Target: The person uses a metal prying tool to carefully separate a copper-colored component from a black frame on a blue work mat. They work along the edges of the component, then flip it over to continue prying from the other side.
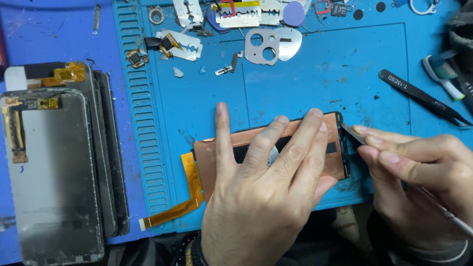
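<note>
My left hand (261,192) lies flat with fingers spread on a phone screen panel (224,145) that rests copper back up on the blue work mat (315,79). An orange flex ribbon (189,194) trails from the panel's left end. My right hand (419,182) pinches a thin metal blade tool (353,133) whose tip touches the panel's right edge. A metal handle runs out behind this hand toward the lower right.
A stack of phone screen panels (54,172) lies at the left. Razor blades (236,17), a camera-hole metal plate (263,47), small flex parts (137,58) and picks (294,14) litter the mat's far side. Black tweezers (423,96) lie at right.
</note>
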